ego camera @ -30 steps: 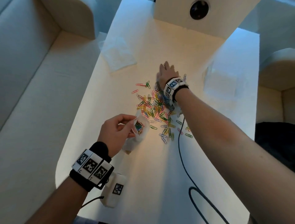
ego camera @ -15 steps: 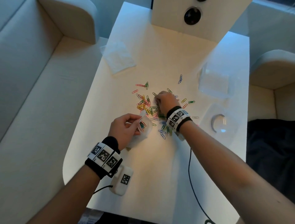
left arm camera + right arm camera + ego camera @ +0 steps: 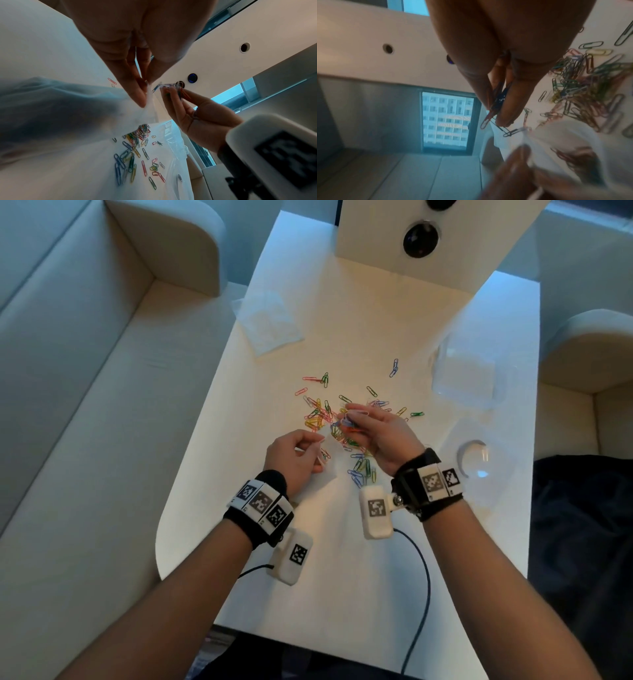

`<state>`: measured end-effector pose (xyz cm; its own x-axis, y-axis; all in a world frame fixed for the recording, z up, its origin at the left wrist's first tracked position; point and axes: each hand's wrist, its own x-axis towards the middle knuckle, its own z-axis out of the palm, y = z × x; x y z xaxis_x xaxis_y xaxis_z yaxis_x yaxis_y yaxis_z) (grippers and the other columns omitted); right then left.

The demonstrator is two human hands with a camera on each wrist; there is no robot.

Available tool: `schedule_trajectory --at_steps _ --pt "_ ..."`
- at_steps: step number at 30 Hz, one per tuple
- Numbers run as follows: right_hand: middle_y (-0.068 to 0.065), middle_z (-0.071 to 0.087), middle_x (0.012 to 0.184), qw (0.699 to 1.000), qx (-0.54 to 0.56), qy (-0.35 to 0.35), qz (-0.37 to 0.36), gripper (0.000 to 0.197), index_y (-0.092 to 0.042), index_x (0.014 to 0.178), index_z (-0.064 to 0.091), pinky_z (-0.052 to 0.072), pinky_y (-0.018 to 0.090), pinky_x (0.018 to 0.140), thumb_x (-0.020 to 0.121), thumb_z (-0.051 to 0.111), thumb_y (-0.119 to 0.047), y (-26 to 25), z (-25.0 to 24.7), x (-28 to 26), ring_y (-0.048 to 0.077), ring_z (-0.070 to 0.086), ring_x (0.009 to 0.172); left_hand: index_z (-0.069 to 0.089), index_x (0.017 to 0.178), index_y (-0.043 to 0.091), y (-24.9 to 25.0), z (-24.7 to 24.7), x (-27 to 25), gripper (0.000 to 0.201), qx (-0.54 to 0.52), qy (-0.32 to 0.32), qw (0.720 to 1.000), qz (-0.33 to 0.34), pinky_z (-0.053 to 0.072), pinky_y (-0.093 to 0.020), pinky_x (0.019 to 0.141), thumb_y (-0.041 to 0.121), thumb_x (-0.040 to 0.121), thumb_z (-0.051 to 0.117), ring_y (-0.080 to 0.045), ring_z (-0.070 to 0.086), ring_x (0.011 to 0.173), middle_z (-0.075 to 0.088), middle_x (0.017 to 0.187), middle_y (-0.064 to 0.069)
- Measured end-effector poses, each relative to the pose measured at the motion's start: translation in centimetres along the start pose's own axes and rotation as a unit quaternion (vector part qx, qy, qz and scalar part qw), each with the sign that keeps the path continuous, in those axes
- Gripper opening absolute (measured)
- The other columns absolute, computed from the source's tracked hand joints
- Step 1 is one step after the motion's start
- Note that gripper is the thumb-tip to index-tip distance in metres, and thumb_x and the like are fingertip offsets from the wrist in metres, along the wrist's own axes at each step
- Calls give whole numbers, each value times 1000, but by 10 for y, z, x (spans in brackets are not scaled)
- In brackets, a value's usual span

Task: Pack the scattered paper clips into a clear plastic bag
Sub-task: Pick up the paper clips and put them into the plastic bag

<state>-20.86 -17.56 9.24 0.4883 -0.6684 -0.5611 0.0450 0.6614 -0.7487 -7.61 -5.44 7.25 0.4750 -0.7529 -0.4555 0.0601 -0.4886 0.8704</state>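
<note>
Right hand (image 3: 383,436) pinched a paper clip bunch (image 3: 344,424), left hand (image 3: 294,457) pinched the clear bag (image 3: 149,102) rim (narrow mouth), so clips risked spilling.

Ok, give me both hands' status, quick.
Left hand: pinches the rim of the clear plastic bag.
Right hand: grips a small bunch of paper clips close to the bag.

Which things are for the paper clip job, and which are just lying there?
For the job:
- colourful wire paper clips
- clear plastic bag
- left hand
- right hand

Just lying about:
- white folded tissue
- clear plastic box
- round clear lid
</note>
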Motion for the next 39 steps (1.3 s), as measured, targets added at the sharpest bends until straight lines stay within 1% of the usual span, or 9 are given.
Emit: schedule_trajectory --at_steps 13,22,24,26,28,30,33,35,39 --pt "19 65 103 958 -281 48 10 28 1 115 60 57 39 88 93 44 6 40 16 -16 30 67 94 71 101 9 4 14 1 14 20 10 1000 17 62 -26 65 6 94 59 -21 72 73 72 95 -13" --pt "-3 72 87 714 -682 -4 -161 13 -17 90 77 50 23 81 90 64 -18 30 10 -13 10 62 76 71 107 7 -1 18 3 17 20 -21 999 31 62 -32 74 6 95 58 -20 74 72 71 87 -7" --pt "-7 72 83 719 -678 -80 -129 14 -18 91 78 50 17 75 90 64 -21 13 5 -8 7 62 70 71 106 8 -2 18 3 17 20 -17 999 31 62 -32 74 7 95 59 -20 74 71 71 86 -6" --pt "-7 72 78 774 -618 -115 -82 11 -16 90 77 54 17 67 88 67 -22 -17 -5 5 6 64 65 72 103 12 -2 15 4 15 20 -5 999 30 62 -30 73 9 95 60 -17 74 67 71 88 -5" --pt "-1 73 82 797 -595 -45 -94 11 -15 91 75 58 24 69 89 67 -22 -44 -21 40 9 66 68 73 101 16 -3 10 8 14 27 4 999 32 61 -25 71 12 95 61 -11 72 65 71 90 -2" --pt "3 73 104 747 -647 62 -143 21 -16 106 72 55 31 88 92 60 -26 -65 -39 87 15 68 91 73 99 20 -4 7 11 14 35 6 999 33 59 -20 70 13 95 62 -5 71 65 71 91 -1" --pt "8 48 145 693 -709 91 -97 45 -14 141 46 36 39 112 99 47 -30 -78 -62 143 28 46 132 73 97 21 -4 6 14 14 15 6 1000 26 61 -28 73 12 94 62 -11 72 73 71 93 -5" --pt "14 42 148 658 -746 78 -58 46 -9 143 39 36 43 110 102 38 -29 -72 -71 165 34 43 133 72 97 20 -5 6 13 14 12 6 1000 27 60 -25 70 11 94 62 -6 71 71 71 94 -5" --pt "13 50 119 637 -762 66 -93 27 -5 111 51 45 41 87 101 36 -24 -42 -68 161 33 55 106 72 101 16 -6 4 12 14 9 -1 999 32 60 -23 69 11 95 61 -2 70 67 71 93 -3"
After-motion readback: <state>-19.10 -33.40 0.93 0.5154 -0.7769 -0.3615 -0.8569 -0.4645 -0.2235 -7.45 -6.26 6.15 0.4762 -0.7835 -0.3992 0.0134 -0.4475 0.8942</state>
